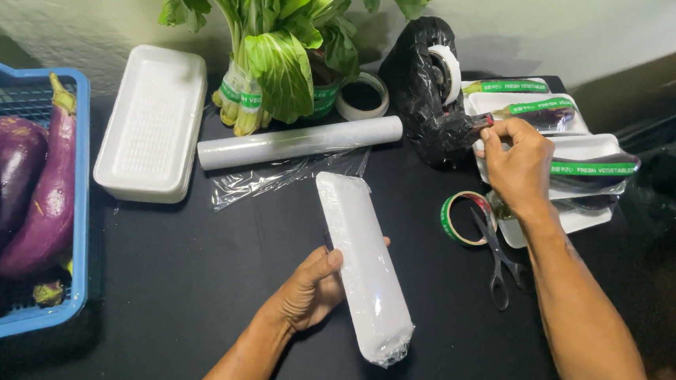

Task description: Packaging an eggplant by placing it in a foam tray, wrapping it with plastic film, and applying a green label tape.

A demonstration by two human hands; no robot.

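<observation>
Black cloth covers the table [203, 302] under a pale wall, with a blue basket [83, 232] of purple eggplants [45, 202], a foam tray stack [151, 124] and a cling-film roll [299, 143] beyond our fingers. Our left hand [309, 291] grips the wrapped foam tray [363, 264], thumb on top and fingers behind it. Our right hand [519, 165] pinches tape at the black-wrapped dispenser [426, 88], above the scissors [497, 258] and green tape roll [463, 217].
</observation>
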